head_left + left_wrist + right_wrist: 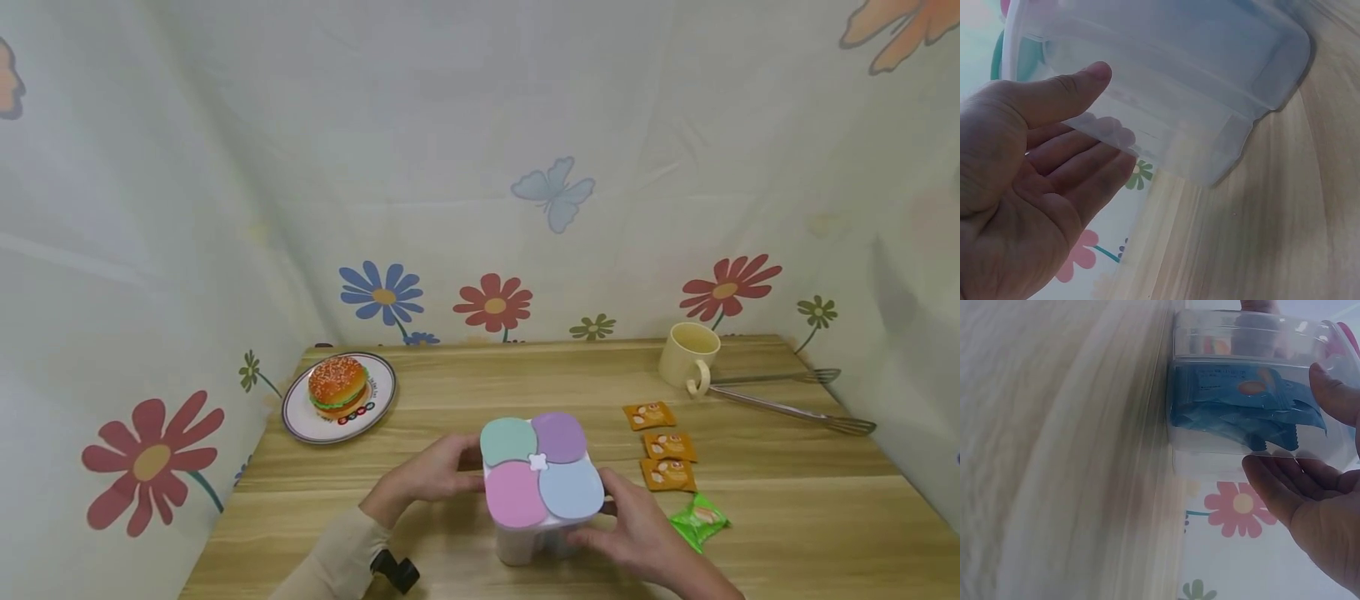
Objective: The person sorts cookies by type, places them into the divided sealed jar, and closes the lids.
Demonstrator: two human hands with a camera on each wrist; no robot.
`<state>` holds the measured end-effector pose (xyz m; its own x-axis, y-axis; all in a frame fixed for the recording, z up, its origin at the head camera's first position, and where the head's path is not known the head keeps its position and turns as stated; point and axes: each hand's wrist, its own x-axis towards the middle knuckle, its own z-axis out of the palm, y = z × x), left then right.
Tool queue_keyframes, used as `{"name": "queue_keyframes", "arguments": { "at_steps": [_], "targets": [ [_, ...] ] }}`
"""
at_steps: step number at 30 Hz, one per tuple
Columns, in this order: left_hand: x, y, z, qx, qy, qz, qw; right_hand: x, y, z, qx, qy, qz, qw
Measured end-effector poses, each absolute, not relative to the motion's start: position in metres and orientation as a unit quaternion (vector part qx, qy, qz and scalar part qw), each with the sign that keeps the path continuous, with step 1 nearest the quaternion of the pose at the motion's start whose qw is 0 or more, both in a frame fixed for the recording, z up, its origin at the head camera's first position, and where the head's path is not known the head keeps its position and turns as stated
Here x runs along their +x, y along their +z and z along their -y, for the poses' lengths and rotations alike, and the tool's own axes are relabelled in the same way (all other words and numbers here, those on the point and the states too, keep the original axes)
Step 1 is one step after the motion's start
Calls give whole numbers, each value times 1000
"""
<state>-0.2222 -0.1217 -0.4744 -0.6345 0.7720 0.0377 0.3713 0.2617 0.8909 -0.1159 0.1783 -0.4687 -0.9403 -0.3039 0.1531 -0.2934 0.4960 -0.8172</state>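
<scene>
A clear plastic storage box (514, 546) with a lid of green, purple, pink and blue petals stands at the front middle of the table. At its left side is my left hand (438, 473), thumb on the near face and fingers round the far side. My right hand (628, 525) holds the opposite side in the same way, its thumb low on the near wall. Through the wall in the right wrist view, blue packets (1235, 387) show inside one compartment. The compartment in the left wrist view shows no packets behind its wall (1191, 119).
Right of the box lie several orange packets (670, 475) and a green packet (701, 518). Behind them stand a yellow mug (684, 358) and two whisk-like metal utensils (787, 406). A burger (339, 385) sits on a plate (296, 417) at back left. Flowered curtains (450, 167) surround the table.
</scene>
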Motion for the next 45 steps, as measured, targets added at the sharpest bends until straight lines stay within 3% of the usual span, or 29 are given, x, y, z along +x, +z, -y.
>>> {"name": "queue_keyframes", "arguments": {
  "at_steps": [8, 26, 45],
  "targets": [
    [-221, -472, 121, 366, 468, -779, 200, -117, -469, -182, -173, -469, -866, 9],
    [-219, -470, 121, 354, 436, -808, 178, -117, -481, -177, -215, -450, -864, -79],
    [-217, -466, 118, 332, 422, -827, 168, -119, -477, -174, -213, -454, -862, -76]
  ]
}}
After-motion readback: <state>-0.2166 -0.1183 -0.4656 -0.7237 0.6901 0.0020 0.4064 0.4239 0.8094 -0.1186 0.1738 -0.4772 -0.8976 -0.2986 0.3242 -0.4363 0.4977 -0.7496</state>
